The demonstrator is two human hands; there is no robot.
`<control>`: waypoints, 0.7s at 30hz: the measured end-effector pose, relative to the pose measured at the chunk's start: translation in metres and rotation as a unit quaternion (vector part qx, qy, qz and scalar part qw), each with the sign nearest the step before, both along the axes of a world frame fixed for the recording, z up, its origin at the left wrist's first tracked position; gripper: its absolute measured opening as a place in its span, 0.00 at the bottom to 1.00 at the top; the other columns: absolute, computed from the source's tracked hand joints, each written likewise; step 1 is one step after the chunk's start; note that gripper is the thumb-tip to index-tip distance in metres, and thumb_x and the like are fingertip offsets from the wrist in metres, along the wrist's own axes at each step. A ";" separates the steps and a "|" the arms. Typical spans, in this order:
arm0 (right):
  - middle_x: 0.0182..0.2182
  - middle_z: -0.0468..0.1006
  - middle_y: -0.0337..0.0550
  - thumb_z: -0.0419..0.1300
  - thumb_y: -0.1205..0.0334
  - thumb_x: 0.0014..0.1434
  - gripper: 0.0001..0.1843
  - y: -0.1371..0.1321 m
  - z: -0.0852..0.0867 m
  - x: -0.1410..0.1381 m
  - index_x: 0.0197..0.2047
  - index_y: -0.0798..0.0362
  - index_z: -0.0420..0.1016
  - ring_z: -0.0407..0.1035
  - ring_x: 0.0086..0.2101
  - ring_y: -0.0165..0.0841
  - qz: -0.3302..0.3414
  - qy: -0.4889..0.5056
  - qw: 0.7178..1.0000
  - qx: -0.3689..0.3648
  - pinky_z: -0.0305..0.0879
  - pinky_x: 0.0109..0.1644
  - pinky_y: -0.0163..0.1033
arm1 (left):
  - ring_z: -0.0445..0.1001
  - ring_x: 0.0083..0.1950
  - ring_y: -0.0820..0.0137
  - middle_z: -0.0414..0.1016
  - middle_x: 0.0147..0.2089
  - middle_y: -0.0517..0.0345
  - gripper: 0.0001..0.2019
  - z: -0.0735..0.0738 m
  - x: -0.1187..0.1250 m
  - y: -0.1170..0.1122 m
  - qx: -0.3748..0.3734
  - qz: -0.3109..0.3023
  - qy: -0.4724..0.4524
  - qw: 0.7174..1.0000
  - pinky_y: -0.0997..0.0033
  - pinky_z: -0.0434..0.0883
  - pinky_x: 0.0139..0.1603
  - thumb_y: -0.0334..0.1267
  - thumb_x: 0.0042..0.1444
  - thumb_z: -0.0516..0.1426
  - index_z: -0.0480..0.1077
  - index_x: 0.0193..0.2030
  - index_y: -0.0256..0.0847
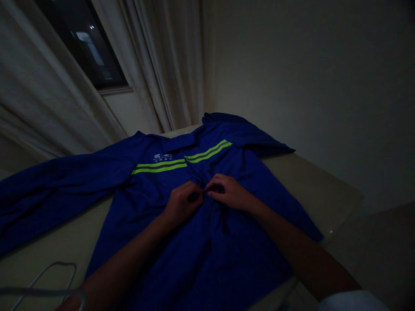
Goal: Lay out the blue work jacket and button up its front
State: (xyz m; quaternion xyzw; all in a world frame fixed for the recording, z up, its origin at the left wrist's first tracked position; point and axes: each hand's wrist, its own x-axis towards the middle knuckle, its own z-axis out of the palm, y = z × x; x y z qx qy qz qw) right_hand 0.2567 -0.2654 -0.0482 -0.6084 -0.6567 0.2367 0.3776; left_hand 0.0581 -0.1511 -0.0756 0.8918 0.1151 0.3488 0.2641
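A blue long-sleeved work jacket (256,185) lies spread out, front side up, with a yellow-green and grey stripe across its chest and white lettering on one side. My left hand (183,201) pinches the front opening edge near the middle of the jacket. Close against it, my right hand (228,192) pinches the same edge from the other side, thumb and fingertips together. The fingertips of both hands nearly meet, and the cloth there is lifted into folds. Whether a button lies between the fingers is too dark to tell.
The pale table (311,181) bears the jacket, and its corner shows at the right. A white cable (45,292) loops at the lower left. Light curtains (168,56) hang beside a dark window (94,47), and a plain wall (308,77) stands behind.
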 end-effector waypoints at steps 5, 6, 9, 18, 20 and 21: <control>0.40 0.78 0.42 0.70 0.67 0.63 0.03 0.000 -0.005 -0.008 0.41 0.53 0.83 0.73 0.34 0.30 -0.032 -0.019 0.999 0.026 0.67 0.41 0.37 | 0.79 0.34 0.71 0.81 0.34 0.60 0.02 0.008 -0.001 0.001 -0.074 0.011 0.027 0.997 0.73 0.73 0.36 0.31 0.61 0.62 0.77 0.38 0.42; 0.40 0.78 0.42 0.69 0.67 0.64 0.02 0.001 -0.005 -0.009 0.41 0.52 0.83 0.73 0.35 0.31 -0.036 -0.022 0.998 0.037 0.67 0.43 0.38 | 0.80 0.35 0.71 0.82 0.35 0.60 0.02 0.009 -0.002 0.003 -0.086 0.006 0.034 0.996 0.73 0.74 0.37 0.31 0.61 0.62 0.78 0.39 0.42; 0.40 0.79 0.43 0.67 0.68 0.65 0.03 0.002 -0.007 -0.009 0.40 0.52 0.83 0.74 0.40 0.34 -0.034 -0.019 0.998 0.057 0.67 0.46 0.39 | 0.81 0.37 0.71 0.84 0.38 0.59 0.03 0.011 -0.003 0.009 -0.094 -0.026 0.047 0.994 0.74 0.75 0.39 0.32 0.63 0.62 0.79 0.41 0.42; 0.37 0.78 0.41 0.69 0.66 0.63 0.01 0.005 -0.010 -0.008 0.38 0.52 0.82 0.74 0.38 0.33 -0.059 0.026 0.996 0.060 0.67 0.43 0.37 | 0.81 0.43 0.71 0.82 0.42 0.57 0.07 0.010 -0.002 0.011 -0.051 -0.068 0.008 0.996 0.72 0.76 0.45 0.28 0.65 0.60 0.79 0.46 0.42; 0.38 0.78 0.41 0.69 0.67 0.63 0.01 0.003 -0.008 -0.010 0.39 0.53 0.82 0.73 0.35 0.31 -0.062 0.011 0.996 0.071 0.67 0.41 0.36 | 0.80 0.40 0.71 0.81 0.40 0.58 0.07 0.011 -0.002 0.007 -0.061 -0.040 0.007 0.997 0.72 0.76 0.43 0.28 0.64 0.61 0.79 0.44 0.42; 0.39 0.77 0.41 0.68 0.68 0.62 0.02 0.002 -0.008 -0.011 0.40 0.53 0.81 0.73 0.34 0.30 -0.057 0.002 0.996 0.071 0.68 0.40 0.36 | 0.80 0.40 0.71 0.80 0.40 0.58 0.06 0.012 -0.001 0.005 -0.072 -0.025 0.007 0.997 0.72 0.76 0.42 0.29 0.63 0.62 0.79 0.43 0.42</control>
